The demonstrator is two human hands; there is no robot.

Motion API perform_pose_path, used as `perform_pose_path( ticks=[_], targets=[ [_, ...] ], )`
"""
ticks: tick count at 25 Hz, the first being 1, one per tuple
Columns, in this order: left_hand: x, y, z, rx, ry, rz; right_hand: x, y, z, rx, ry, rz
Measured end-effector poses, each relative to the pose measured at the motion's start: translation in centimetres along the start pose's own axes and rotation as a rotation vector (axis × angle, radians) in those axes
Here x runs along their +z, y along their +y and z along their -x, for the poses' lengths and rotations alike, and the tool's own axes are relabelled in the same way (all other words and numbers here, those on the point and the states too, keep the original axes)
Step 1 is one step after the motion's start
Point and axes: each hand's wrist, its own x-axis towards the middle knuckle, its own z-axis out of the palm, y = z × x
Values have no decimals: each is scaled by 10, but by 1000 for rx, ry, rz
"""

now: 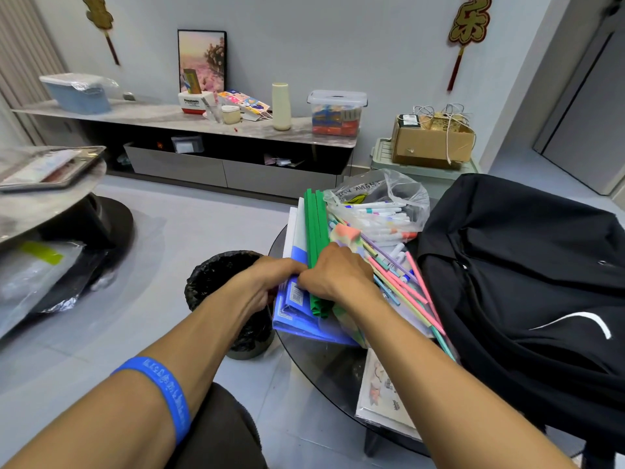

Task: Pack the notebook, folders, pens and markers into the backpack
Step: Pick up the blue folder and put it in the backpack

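A stack of folders lies on the round glass table (314, 363): blue folders (304, 319) at the near end and green-spined ones (316, 225) on top. My left hand (270, 279) grips the stack's left edge. My right hand (338, 269) holds the green folders from above. Loose pastel pens (409, 292) lie to the right of the stack. Markers fill a clear plastic bag (382, 211) behind them. The black backpack (527, 282) lies on the right side of the table. A notebook (382, 397) with a pictured cover sits at the table's near edge.
A bin (230, 299) lined with a black bag stands on the floor left of the table. A grey side table with a tray (50, 170) is at the far left. A long low cabinet (203, 143) runs along the back wall. A cardboard box (433, 140) sits behind the table.
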Motion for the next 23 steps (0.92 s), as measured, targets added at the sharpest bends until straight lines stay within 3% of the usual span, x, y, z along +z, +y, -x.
perform_pose_path(
  ticks=[4,8,14,23],
  targets=[
    [8,4,11,46,-24,85,3,-1,-2,-42,-14,16],
    [-10,23,30,180,138,93,-7,3,-4,-21,8,4],
    [-56,43,63,549,508,-29,-7,11,-3,-21,-24,45],
    [-44,49,79,1050,738,-58,9,1,9,7,-24,156]
  ],
)
